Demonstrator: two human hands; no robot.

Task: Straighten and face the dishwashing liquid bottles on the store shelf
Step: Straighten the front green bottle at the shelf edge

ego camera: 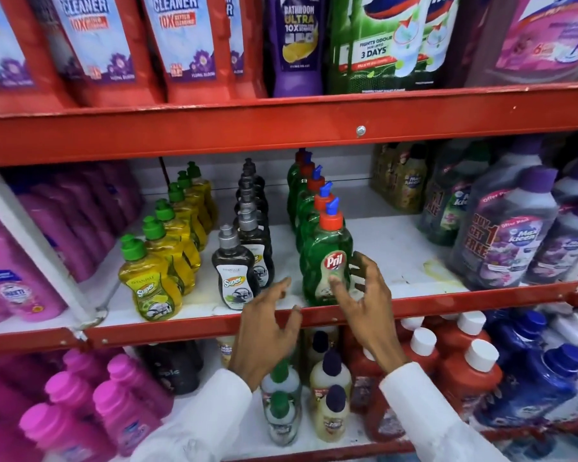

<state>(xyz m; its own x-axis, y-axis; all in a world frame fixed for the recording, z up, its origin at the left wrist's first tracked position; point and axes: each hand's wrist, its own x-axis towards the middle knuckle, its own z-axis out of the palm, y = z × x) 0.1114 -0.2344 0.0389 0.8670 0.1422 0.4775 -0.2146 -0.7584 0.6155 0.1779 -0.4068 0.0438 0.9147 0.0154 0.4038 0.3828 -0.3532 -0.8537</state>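
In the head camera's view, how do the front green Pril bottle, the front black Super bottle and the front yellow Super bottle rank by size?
1. Green Pril bottle, clearly the tallest.
2. Yellow Super bottle and black Super bottle look about alike; the lens distorts, so I won't rank them.

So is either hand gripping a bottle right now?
Neither. The right hand only touches the front green Pril bottle at its label; the left hand is empty.

Head cam, close, facing fwd/down at middle shelf (314,320).
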